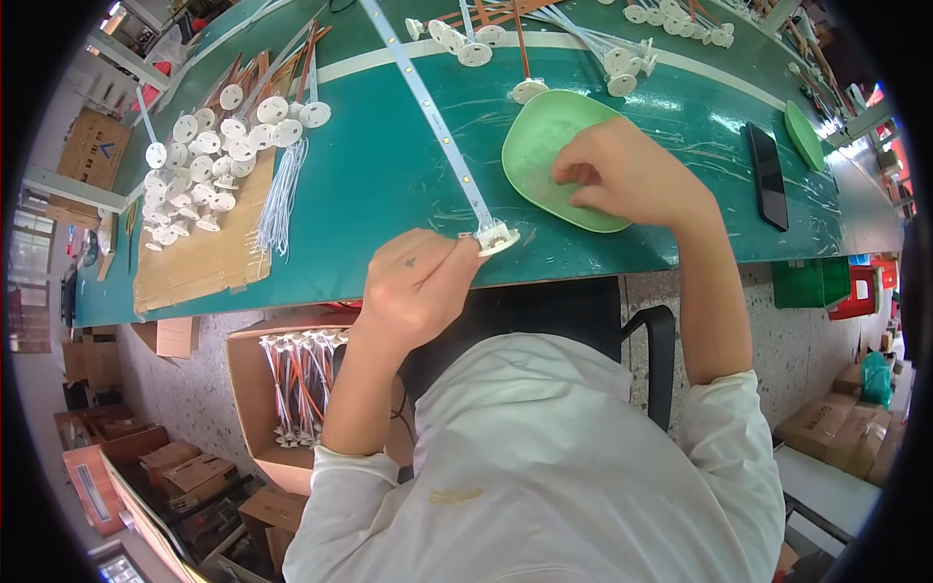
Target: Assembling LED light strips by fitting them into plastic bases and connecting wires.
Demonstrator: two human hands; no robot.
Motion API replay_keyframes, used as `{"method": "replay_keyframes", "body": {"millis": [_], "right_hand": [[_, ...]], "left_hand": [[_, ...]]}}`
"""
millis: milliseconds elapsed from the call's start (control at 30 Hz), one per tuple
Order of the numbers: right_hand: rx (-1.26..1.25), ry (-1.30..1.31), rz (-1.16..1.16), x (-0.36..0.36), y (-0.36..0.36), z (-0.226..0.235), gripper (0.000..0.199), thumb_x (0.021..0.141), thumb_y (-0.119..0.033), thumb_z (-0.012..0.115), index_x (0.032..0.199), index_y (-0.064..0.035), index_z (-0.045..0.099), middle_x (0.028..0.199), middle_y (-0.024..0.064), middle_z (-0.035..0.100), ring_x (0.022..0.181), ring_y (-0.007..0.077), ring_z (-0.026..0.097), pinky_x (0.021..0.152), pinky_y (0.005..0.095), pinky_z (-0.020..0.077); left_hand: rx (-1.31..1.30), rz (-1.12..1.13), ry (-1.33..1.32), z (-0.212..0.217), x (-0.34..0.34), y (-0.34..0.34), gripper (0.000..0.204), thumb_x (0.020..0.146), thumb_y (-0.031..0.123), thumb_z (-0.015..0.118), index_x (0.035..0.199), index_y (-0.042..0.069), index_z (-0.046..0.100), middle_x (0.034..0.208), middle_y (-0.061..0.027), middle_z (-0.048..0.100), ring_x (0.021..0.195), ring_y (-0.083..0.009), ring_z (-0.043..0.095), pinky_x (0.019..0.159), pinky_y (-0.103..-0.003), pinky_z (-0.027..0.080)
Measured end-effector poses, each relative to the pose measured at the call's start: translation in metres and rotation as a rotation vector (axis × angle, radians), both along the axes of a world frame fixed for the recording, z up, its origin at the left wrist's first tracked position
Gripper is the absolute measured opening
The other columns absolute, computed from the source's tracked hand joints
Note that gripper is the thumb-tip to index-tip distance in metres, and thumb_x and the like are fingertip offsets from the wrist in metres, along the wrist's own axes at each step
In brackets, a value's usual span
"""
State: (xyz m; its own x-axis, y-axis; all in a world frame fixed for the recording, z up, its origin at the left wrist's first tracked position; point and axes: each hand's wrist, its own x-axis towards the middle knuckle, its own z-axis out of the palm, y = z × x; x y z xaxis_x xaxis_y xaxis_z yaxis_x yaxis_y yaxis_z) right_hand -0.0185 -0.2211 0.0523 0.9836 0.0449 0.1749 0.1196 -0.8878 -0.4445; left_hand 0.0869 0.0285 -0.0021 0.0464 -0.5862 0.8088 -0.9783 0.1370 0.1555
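My left hand (pixel 418 282) is closed on a white round lamp base at the table's front edge. From that base (pixel 498 239) an LED strip (pixel 432 112) with small yellow chips slants up and away to the left. My right hand (pixel 622 175) is over a light green dish (pixel 544 115), fingers curled down into it and thumb bent toward them. What the fingertips hold, if anything, I cannot make out. Small pale bits in the dish are too faint to name. Just behind the dish lies another white round base (pixel 529 90) on a brown strip.
On the left, many white round bases (pixel 199 170) with strips are piled on cardboard (pixel 194 272), beside a bundle of white wires (pixel 284 199). More strips lie at the back. A black phone (pixel 767 177) lies on the right. Below, a carton (pixel 248 389) holds strip assemblies.
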Motion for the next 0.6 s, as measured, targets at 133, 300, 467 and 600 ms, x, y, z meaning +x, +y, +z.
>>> {"method": "replay_keyframes", "body": {"millis": [133,300,467,600], "right_hand": [[0.125,0.222,-0.059,0.006,-0.001,0.002,0.013,0.070,-0.002,0.072,0.082,0.0026,0.070,0.077,0.0116,0.069,0.066,0.0201,0.066,0.064,0.0316,0.0528],[0.149,0.013,-0.126,-0.006,-0.004,-0.007,0.011,0.075,-0.003,0.072,0.085,0.0015,0.072,0.077,0.0106,0.070,0.067,0.0161,0.065,0.063,0.0293,0.0523],[0.443,-0.209,-0.298,-0.025,0.006,-0.003,0.009,0.082,-0.004,0.072,0.089,0.0002,0.074,0.081,0.0073,0.071,0.071,0.0114,0.064,0.063,0.0259,0.0522],[0.990,-0.282,-0.362,-0.041,0.025,-0.005,0.012,0.087,-0.003,0.069,0.095,0.0045,0.073,0.087,0.0090,0.071,0.074,0.0120,0.065,0.064,0.0247,0.0529]], "left_hand": [[0.039,0.039,0.081,-0.004,0.001,-0.002,0.017,0.072,-0.003,0.076,0.085,-0.003,0.064,0.065,-0.0068,0.052,0.052,-0.0220,0.054,0.047,-0.033,0.042],[0.057,0.079,0.120,0.002,-0.002,-0.007,0.016,0.073,-0.003,0.077,0.085,-0.001,0.066,0.064,-0.0069,0.055,0.052,-0.0216,0.054,0.047,-0.032,0.042],[0.036,0.142,0.134,0.008,-0.006,-0.014,0.015,0.074,-0.003,0.078,0.085,-0.001,0.066,0.064,-0.0074,0.057,0.051,-0.0207,0.055,0.046,-0.030,0.041],[-0.007,0.167,0.229,0.016,-0.020,-0.019,0.014,0.075,-0.003,0.076,0.085,-0.001,0.067,0.064,-0.0079,0.060,0.052,-0.0196,0.057,0.047,-0.028,0.042]]}}
